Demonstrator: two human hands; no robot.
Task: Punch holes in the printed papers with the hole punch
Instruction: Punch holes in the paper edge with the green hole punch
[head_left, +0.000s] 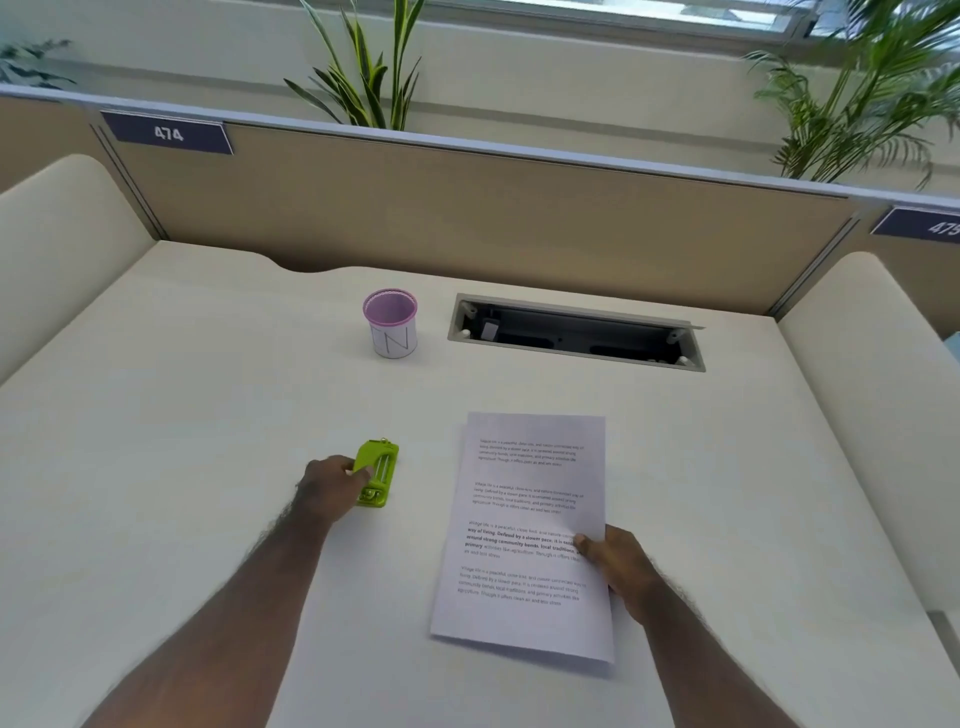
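On the desk, the left hand wraps its fingers around the green hole punch at 9 o'clock from the papers, while the right hand pinches the papers' 3 o'clock edge.

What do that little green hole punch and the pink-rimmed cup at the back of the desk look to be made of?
The hole punch looks like moulded plastic: even lime green, smooth, slightly glossy, with rounded edges; any metal parts are too small to tell. The cup seems to be fine wire mesh, pink, since its inside wall looks finely gridded; a white band, probably paper, wraps its lower part.
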